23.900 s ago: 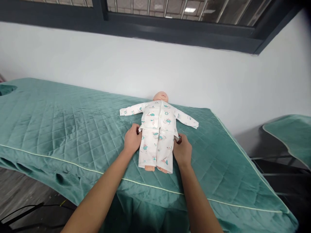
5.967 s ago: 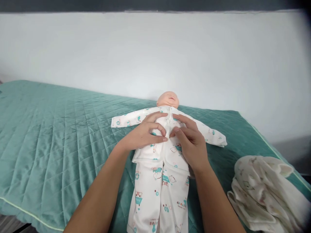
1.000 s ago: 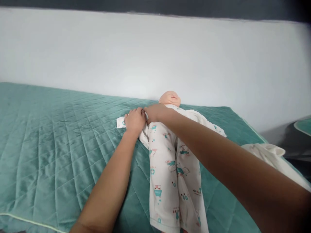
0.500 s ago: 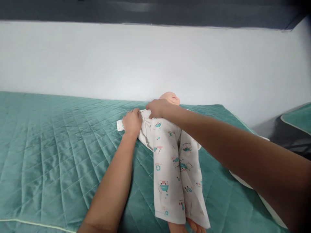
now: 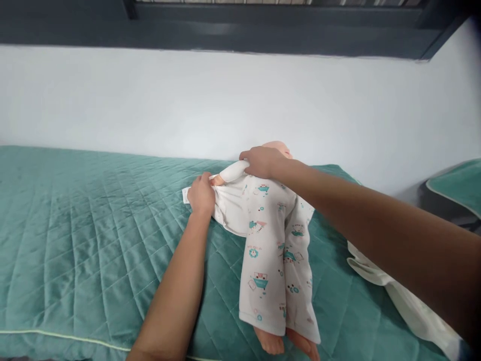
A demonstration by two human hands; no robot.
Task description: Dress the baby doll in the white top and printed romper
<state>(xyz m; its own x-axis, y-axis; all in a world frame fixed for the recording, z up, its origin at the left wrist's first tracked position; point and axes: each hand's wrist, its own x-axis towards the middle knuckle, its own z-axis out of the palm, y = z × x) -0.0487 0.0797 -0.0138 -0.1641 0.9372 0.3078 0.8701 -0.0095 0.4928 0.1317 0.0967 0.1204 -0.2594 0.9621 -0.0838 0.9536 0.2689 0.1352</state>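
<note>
Where a doll (image 5: 267, 250) lies, green quilting (image 5: 112, 240), white wall (image 5: 150, 100), window frame (image 5: 263, 31).

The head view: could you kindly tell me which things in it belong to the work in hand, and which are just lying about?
In the work:
doll, held at one arm by the right hand
white jacket, sleeve held by the left hand
printed trousers, on the doll

Lying about:
white cloth, partly hidden
green-covered piece, far right

A person's left arm (image 5: 172, 288) reaches forward from the near edge, left hand (image 5: 202, 194) curled tight; the right arm (image 5: 356, 215) slants in from the right, right hand (image 5: 262, 161) gripping palm-down.
</note>
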